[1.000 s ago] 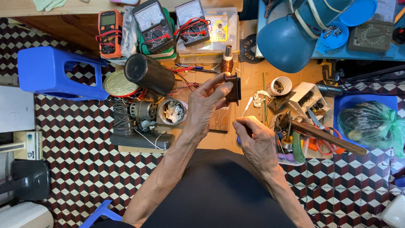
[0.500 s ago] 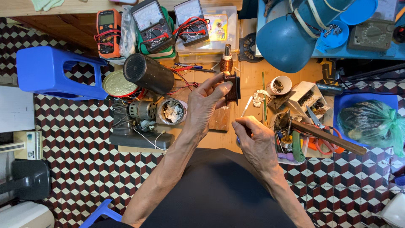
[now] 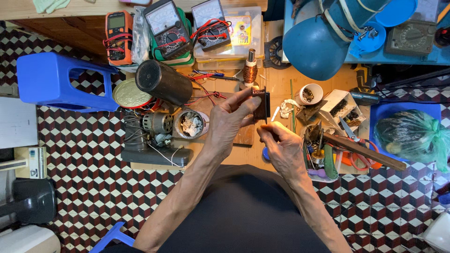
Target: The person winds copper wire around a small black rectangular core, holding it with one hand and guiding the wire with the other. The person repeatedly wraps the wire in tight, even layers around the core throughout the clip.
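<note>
Nothing much has shifted since a second ago: both my hands stay over the same spot, only the right one has drawn a touch closer to the block. My left hand (image 3: pixel 229 122) is closed around a small dark rectangular transformer core (image 3: pixel 261 104), thumb on one side and fingers on the other, holding it upright just above the pale wooden worktop (image 3: pixel 281 84). My right hand (image 3: pixel 281 147) sits just below it, fingers pinched tight on a thin white sliver (image 3: pixel 275 114) that pokes up beside the block's edge; what it is made of I cannot tell. Behind the block stands a spool of shiny copper wire (image 3: pixel 250 72). To the left lie a matte black cylinder (image 3: pixel 164 82) on its side and a round metal tin (image 3: pixel 191 124) with crumpled white stuff in it, and three boxy multimeters (image 3: pixel 168 28) line the back edge.
</note>
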Demonstrator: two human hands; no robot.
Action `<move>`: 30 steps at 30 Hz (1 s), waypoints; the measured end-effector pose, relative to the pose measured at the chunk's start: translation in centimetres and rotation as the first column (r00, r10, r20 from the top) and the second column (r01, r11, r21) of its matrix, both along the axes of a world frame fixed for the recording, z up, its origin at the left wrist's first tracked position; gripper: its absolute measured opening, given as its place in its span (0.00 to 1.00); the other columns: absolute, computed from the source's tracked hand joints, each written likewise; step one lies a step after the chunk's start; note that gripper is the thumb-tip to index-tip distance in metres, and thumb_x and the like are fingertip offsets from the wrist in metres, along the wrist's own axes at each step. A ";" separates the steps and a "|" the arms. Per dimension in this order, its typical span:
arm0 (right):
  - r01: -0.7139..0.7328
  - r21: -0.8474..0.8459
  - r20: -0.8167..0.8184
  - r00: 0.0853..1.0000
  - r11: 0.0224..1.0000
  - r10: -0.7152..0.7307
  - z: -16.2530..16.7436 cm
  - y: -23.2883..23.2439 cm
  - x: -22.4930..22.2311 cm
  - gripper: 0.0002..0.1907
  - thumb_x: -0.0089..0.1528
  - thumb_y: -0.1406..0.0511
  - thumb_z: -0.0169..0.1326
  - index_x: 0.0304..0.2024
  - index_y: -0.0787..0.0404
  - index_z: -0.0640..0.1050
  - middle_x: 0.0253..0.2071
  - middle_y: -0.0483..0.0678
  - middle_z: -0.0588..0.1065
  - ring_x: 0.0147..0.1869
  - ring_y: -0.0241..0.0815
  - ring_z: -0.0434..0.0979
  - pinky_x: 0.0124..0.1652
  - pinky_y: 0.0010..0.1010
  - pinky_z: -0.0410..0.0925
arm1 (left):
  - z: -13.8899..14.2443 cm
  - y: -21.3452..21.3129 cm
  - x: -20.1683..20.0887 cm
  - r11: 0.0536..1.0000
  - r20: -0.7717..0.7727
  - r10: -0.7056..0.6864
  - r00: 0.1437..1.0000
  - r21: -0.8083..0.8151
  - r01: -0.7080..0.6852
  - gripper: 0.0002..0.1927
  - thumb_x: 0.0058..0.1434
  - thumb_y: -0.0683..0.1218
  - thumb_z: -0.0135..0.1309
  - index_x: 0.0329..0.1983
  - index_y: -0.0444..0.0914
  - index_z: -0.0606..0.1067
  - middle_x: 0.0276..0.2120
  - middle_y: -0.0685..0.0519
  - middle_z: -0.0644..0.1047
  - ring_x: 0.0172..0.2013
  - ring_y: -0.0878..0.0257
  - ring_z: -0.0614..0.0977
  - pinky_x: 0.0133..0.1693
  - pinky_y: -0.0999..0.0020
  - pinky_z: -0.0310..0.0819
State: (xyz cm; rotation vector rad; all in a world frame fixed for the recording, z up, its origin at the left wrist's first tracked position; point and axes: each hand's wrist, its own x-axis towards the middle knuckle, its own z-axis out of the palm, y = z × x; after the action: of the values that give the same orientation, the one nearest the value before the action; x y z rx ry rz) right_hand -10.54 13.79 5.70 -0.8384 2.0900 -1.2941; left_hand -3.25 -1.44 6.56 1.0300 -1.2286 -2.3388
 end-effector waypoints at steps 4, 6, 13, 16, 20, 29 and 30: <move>0.013 -0.007 0.031 0.999 1.000 -0.012 -0.6 -1.0 -2.0 0.09 0.67 0.70 0.53 0.46 0.65 0.81 0.32 0.47 0.79 0.33 0.34 0.75 0.33 0.27 0.68 | 0.9 0.4 1.5 0.997 -0.013 -0.078 0.997 0.015 0.079 0.28 0.60 0.50 0.62 0.61 0.33 0.75 0.47 0.50 0.82 0.43 0.67 0.85 0.45 0.67 0.85; -0.027 -0.031 -0.073 0.997 0.999 0.025 -0.8 -1.9 -3.3 0.10 0.66 0.70 0.54 0.48 0.65 0.82 0.33 0.47 0.80 0.35 0.34 0.78 0.36 0.26 0.70 | 1.1 0.5 2.6 0.991 0.038 -0.131 0.991 -0.020 0.132 0.28 0.60 0.51 0.62 0.61 0.33 0.76 0.46 0.50 0.83 0.42 0.65 0.86 0.45 0.68 0.84; -0.087 -0.073 -0.192 0.979 0.993 0.072 0.0 -3.9 -6.1 0.07 0.65 0.68 0.58 0.42 0.67 0.82 0.35 0.48 0.80 0.38 0.35 0.79 0.39 0.27 0.71 | -0.5 1.9 3.9 0.977 0.084 -0.213 0.973 0.043 0.210 0.27 0.59 0.51 0.62 0.60 0.34 0.76 0.44 0.52 0.83 0.41 0.68 0.84 0.43 0.71 0.82; -0.103 -0.042 -0.230 0.969 0.994 0.091 0.5 -3.9 -6.2 0.07 0.66 0.67 0.58 0.42 0.66 0.82 0.34 0.47 0.80 0.38 0.35 0.80 0.38 0.27 0.71 | -1.3 2.1 4.1 0.979 0.076 -0.203 0.976 0.045 0.200 0.29 0.59 0.51 0.62 0.61 0.33 0.75 0.44 0.49 0.83 0.41 0.67 0.84 0.42 0.70 0.81; -0.075 -0.033 -0.176 0.982 0.997 0.068 1.0 -4.0 -5.8 0.09 0.67 0.65 0.58 0.44 0.65 0.82 0.34 0.47 0.80 0.37 0.35 0.79 0.38 0.27 0.72 | -2.0 1.9 4.2 0.978 0.086 -0.205 0.975 0.061 0.200 0.31 0.58 0.51 0.63 0.61 0.33 0.74 0.44 0.49 0.83 0.41 0.66 0.85 0.43 0.70 0.83; -0.101 -0.046 -0.217 0.972 0.994 0.088 1.5 -4.2 -5.7 0.09 0.67 0.65 0.57 0.43 0.65 0.82 0.34 0.47 0.79 0.37 0.35 0.79 0.38 0.28 0.71 | -2.2 1.7 4.4 0.972 0.025 -0.223 0.975 0.085 0.220 0.30 0.60 0.50 0.63 0.62 0.31 0.73 0.44 0.48 0.83 0.41 0.65 0.85 0.44 0.70 0.82; -0.103 -0.050 -0.217 0.972 0.993 0.090 1.5 -4.1 -5.7 0.09 0.67 0.65 0.57 0.43 0.65 0.82 0.34 0.47 0.79 0.37 0.35 0.78 0.38 0.28 0.71 | -2.2 1.8 4.4 0.971 0.016 -0.228 0.974 0.084 0.226 0.30 0.60 0.50 0.62 0.62 0.31 0.73 0.44 0.48 0.83 0.42 0.66 0.85 0.44 0.70 0.82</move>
State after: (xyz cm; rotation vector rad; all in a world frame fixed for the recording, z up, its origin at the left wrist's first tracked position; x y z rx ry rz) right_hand -16.21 9.64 7.23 -1.1376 2.1517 -1.2694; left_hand 1.17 0.36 4.33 0.9947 -1.3337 -2.5747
